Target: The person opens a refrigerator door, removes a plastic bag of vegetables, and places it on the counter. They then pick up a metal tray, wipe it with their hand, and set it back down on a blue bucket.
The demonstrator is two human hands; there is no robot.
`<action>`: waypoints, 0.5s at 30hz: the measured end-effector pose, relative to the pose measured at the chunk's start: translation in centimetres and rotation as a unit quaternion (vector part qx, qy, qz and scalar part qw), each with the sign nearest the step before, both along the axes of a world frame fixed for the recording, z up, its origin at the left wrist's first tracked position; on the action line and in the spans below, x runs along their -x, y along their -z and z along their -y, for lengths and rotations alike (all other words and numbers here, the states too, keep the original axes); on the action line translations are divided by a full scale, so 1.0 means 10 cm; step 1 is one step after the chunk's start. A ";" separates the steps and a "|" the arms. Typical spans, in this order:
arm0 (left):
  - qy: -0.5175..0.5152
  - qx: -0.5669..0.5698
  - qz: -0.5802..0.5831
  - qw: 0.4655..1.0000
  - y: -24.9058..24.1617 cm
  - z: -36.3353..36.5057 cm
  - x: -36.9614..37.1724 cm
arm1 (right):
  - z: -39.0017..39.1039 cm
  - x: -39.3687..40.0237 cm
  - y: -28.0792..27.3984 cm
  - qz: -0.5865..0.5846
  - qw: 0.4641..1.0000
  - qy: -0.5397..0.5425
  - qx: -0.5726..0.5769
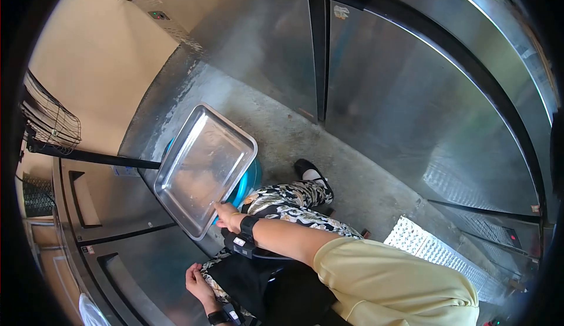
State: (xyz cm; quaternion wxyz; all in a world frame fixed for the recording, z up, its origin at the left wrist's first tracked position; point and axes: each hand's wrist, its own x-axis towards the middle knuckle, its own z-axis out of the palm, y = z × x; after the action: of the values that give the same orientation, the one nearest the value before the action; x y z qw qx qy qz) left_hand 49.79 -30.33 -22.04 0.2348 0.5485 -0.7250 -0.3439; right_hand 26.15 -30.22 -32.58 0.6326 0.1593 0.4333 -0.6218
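A rectangular stainless steel tray (202, 164) is tilted over a blue plastic tub (241, 191), which it mostly hides. My right hand (228, 216) grips the tray's near rim, thumb on the upper side and the other fingers underneath. Near my knee, apart from the tray, my left hand (198, 283) hangs with its fingers loosely bent and nothing visible in them. Each wrist wears a black strap with a small device.
Steel cabinet doors (411, 108) line the far side, and more steel drawers (111, 196) stand at the left. A wire basket (56, 120) hangs at the far left. A perforated metal panel (435, 249) lies at the lower right. My shoe (311, 173) rests on the concrete floor (282, 126).
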 end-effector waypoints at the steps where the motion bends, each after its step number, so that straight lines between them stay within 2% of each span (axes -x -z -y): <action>1: 0.003 0.004 0.005 1.000 0.00 0.00 -0.01 | -0.01 0.05 -0.03 0.018 1.000 0.014 -0.018; 5: -0.004 0.003 -0.010 1.000 0.02 0.01 -0.02 | 0.03 0.04 0.00 0.021 0.998 0.060 0.000; 8: 0.000 0.006 -0.011 1.000 0.03 0.00 -0.04 | -0.09 0.07 -0.12 -0.002 0.999 0.038 0.025; 10: 0.003 0.003 0.002 1.000 0.01 0.00 -0.02 | 0.12 -0.18 0.41 -0.037 0.996 0.013 0.084; 11: 0.003 0.001 -0.002 1.000 0.02 0.01 -0.03 | 0.13 -0.19 0.45 -0.031 0.996 -0.014 0.083; 12: 0.003 0.000 -0.007 1.000 0.03 0.02 -0.04 | 0.13 -0.20 0.47 -0.026 0.995 -0.041 0.084; 14: 0.004 -0.001 -0.012 1.000 0.04 0.02 -0.04 | -0.01 -0.05 0.05 0.036 0.992 -0.121 0.023; 15: 0.006 -0.002 -0.013 1.000 0.05 0.03 -0.04 | 0.01 -0.07 0.06 0.034 0.986 -0.158 0.033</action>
State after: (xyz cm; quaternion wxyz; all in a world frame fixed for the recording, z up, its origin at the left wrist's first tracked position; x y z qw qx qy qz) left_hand 50.24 -30.60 -22.49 0.2414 0.5402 -0.7244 -0.3538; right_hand 26.81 -30.29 -33.20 0.7422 0.0886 0.4105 -0.5223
